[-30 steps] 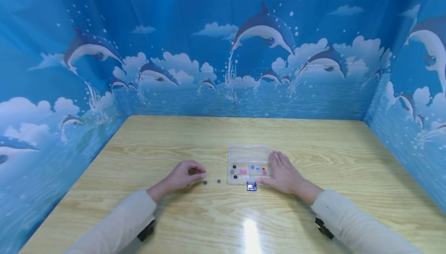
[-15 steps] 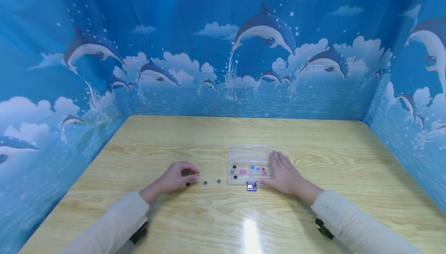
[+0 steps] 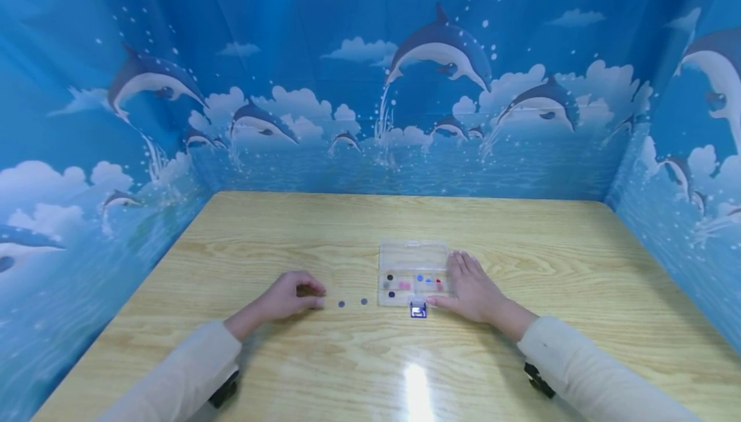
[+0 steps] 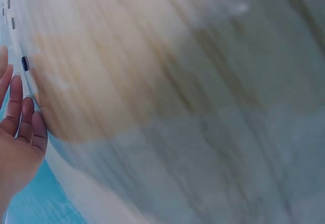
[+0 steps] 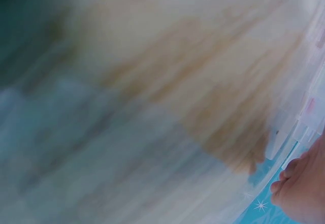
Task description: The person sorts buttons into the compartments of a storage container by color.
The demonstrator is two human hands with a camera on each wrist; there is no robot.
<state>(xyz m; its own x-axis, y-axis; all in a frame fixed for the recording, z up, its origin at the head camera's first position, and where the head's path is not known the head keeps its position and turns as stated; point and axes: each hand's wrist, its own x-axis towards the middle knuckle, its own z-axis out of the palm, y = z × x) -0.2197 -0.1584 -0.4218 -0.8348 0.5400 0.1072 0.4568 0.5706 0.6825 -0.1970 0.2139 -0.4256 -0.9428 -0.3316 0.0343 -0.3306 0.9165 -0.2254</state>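
Observation:
A clear plastic compartment box (image 3: pixel 413 256) lies with its lid raised at the back and small black, pink, blue and red pieces inside. Along its right side rests my right hand (image 3: pixel 473 291), fingers straight, thumb at the front edge. My left hand (image 3: pixel 289 296) is low over the table to the left, its thumb and fingers apart and bent toward the surface. In the left wrist view a small dark disc (image 4: pixel 25 63) lies just beyond the fingertips, with no hold on it visible. Two more dark discs, one nearer (image 3: pixel 341 304) and one farther right (image 3: pixel 364 302), lie between hand and box.
A small blue-edged clasp or tag (image 3: pixel 418 309) sits at the box's front edge. The wood-grain table (image 3: pixel 289 222) is enclosed by a blue dolphin-print curtain (image 3: pixel 324 152) at the back and sides. Light glares off the tabletop near the front.
My left hand has shifted left, away from the two discs, and now covers the leftmost disc in the head view. My right hand and the box have stayed put.

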